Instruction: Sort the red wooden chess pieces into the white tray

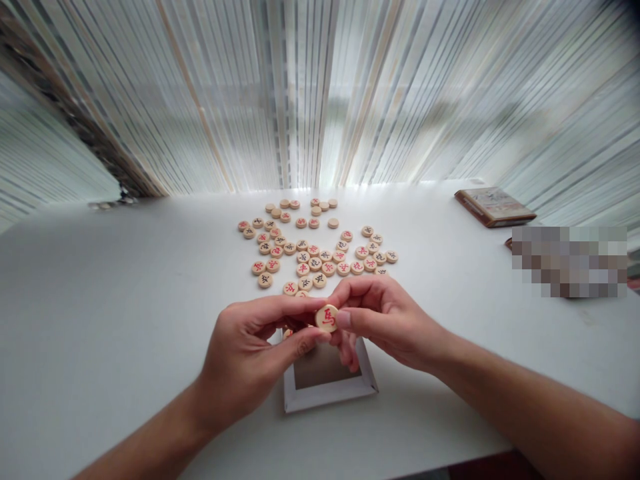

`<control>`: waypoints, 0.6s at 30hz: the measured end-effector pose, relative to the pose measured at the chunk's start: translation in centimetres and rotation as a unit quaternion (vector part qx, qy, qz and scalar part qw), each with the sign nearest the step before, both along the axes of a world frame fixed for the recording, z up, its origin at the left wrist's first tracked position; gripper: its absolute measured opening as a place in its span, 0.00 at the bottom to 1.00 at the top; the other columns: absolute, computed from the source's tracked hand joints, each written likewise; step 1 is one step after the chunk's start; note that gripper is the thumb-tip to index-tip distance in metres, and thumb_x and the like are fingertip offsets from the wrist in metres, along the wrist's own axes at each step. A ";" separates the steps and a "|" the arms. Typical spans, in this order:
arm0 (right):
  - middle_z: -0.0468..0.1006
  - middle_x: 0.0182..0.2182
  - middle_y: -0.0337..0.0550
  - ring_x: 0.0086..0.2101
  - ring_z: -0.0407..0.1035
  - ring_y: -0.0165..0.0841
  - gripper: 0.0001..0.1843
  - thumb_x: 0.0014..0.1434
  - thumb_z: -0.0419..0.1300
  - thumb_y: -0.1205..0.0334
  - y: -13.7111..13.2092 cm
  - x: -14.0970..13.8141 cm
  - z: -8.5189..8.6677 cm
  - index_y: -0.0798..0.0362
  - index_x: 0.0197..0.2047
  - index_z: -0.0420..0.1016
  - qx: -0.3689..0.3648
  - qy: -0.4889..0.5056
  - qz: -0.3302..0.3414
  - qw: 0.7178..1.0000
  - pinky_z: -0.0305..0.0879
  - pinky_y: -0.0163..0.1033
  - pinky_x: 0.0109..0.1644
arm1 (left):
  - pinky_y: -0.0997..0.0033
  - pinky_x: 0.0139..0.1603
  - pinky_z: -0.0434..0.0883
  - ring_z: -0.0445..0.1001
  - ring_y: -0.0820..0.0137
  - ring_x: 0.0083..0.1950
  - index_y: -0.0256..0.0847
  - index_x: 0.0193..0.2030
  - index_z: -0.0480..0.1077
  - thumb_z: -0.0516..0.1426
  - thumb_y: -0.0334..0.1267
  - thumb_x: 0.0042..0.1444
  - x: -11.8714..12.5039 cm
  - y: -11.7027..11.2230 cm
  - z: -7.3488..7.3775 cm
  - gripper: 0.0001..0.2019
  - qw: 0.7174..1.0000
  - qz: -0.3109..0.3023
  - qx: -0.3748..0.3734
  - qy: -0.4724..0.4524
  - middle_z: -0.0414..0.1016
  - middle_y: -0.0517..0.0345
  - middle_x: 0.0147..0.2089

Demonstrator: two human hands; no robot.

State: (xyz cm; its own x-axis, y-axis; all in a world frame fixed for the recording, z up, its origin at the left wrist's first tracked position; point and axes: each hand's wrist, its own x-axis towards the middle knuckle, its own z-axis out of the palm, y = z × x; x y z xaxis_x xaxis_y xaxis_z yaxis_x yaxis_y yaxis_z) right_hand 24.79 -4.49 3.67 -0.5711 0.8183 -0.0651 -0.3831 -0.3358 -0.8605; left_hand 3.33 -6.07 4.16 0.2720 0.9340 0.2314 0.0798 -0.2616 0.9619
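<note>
My left hand and my right hand meet above a small open box near the table's front edge. Both pinch one round wooden chess piece with a red character on its face, held tilted toward me between the thumbs and fingertips. Beyond the hands, several more wooden pieces with red or black characters lie scattered flat on the white table. The box's inside is partly hidden by my fingers.
A brown box lid or book lies at the far right of the table, with a blurred-out patch beside it. A striped curtain hangs behind the table's far edge.
</note>
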 end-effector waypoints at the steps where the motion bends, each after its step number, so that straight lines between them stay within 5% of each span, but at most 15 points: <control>1: 0.85 0.27 0.41 0.23 0.79 0.30 0.12 0.58 0.78 0.61 0.0 0.0 0.0 0.57 0.36 0.82 0.000 -0.002 -0.002 1.000 0.77 0.31 0.26 | 0.76 0.40 0.84 0.87 0.67 0.36 0.46 0.50 0.88 0.73 0.30 0.57 0.0 0.0 0.0 0.14 1.000 0.000 0.007 0.005 0.90 0.55 0.40; 18: 0.86 0.28 0.42 0.23 0.79 0.29 0.11 0.55 0.80 0.65 0.0 0.0 -0.3 0.57 0.36 0.83 -0.006 0.014 0.005 1.000 0.78 0.31 0.27 | 0.79 0.40 0.82 0.86 0.72 0.35 0.48 0.51 0.88 0.72 0.28 0.58 -0.2 0.1 -0.2 0.15 0.998 -0.008 0.055 0.018 0.90 0.58 0.40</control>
